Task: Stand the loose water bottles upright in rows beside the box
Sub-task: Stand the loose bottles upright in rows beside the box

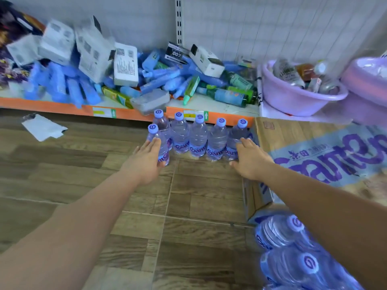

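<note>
Several clear water bottles with purple caps stand upright in a row [198, 137] on the wooden floor, against the shelf base and left of the cardboard box [310, 147]. One more bottle [159, 147] stands in front of the row's left end. My left hand [146, 162] lies against this front bottle with straight fingers, thumb under its base. My right hand [250, 158] has straight fingers touching the rightmost bottle [234, 141] of the row. A pile of loose bottles [293, 248] lies on its side at the bottom right, beside the box.
The low shelf [62, 105] with an orange edge holds a heap of blue packets, white cartons and green bottles. Two purple plastic basins [297, 97] sit at the right of it. A white paper scrap [44, 128] lies on the floor at the left.
</note>
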